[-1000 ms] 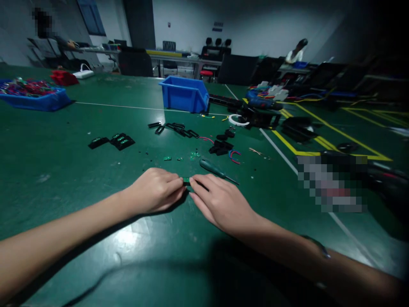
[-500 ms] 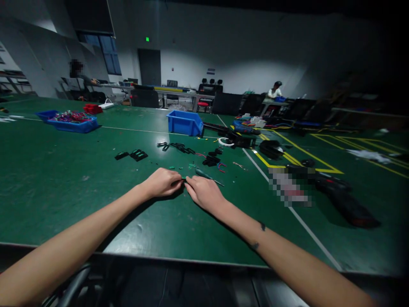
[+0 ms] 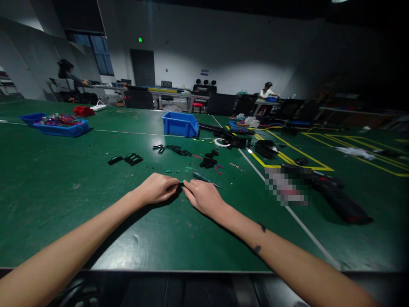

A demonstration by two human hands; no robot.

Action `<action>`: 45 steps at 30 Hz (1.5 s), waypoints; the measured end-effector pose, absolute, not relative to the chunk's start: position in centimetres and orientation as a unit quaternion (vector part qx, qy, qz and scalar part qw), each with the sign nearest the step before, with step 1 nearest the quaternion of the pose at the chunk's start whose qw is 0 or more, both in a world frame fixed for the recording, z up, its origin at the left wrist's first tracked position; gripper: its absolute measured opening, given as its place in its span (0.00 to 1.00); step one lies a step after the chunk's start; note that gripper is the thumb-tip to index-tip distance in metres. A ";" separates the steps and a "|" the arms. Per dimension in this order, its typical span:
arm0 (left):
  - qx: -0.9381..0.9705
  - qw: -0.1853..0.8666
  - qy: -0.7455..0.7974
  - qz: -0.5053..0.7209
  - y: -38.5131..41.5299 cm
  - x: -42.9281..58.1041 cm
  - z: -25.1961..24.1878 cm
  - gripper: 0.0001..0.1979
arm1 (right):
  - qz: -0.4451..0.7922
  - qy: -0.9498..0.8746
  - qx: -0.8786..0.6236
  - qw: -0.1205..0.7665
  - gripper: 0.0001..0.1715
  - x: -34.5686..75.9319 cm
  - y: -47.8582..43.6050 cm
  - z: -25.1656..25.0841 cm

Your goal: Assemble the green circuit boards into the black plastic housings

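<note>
My left hand (image 3: pixel 156 189) and my right hand (image 3: pixel 202 197) rest on the green table (image 3: pixel 47 187), fingertips meeting. Between them they pinch a small green part (image 3: pixel 181 183), mostly hidden by the fingers. A green-handled screwdriver (image 3: pixel 204 178) lies just beyond my right hand. Tiny green bits (image 3: pixel 188 169) are scattered a little farther out.
Black parts (image 3: pixel 129 159) lie to the left, more black pieces (image 3: pixel 207 162) and red-blue wires (image 3: pixel 218 168) ahead. A blue bin (image 3: pixel 179 123) stands behind them, a blue tray (image 3: pixel 57 126) far left. Dark tools (image 3: pixel 332 192) lie right. Other people work at far tables.
The view has pulled back and up, so the near table edge now shows. Both hands stay together on the small part in the same spot.
</note>
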State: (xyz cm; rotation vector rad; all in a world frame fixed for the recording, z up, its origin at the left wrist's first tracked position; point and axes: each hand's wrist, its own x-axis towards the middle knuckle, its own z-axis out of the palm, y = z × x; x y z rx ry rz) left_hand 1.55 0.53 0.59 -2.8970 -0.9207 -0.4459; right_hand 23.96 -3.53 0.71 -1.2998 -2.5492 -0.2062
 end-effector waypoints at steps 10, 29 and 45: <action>-0.941 0.017 -0.305 -0.143 0.4 1.5 0.8 0.11 | -0.062 -0.879 -0.448 0.149 0.17 24.1 -3.4 0.5; -0.937 0.000 -0.324 -0.129 0.3 0.9 0.9 0.14 | -0.044 -0.880 -0.449 0.148 0.17 24.3 -3.4 0.6; -0.933 -0.036 -0.328 -0.146 0.3 0.7 0.9 0.16 | -0.035 -0.881 -0.448 0.146 0.17 24.4 -3.6 0.9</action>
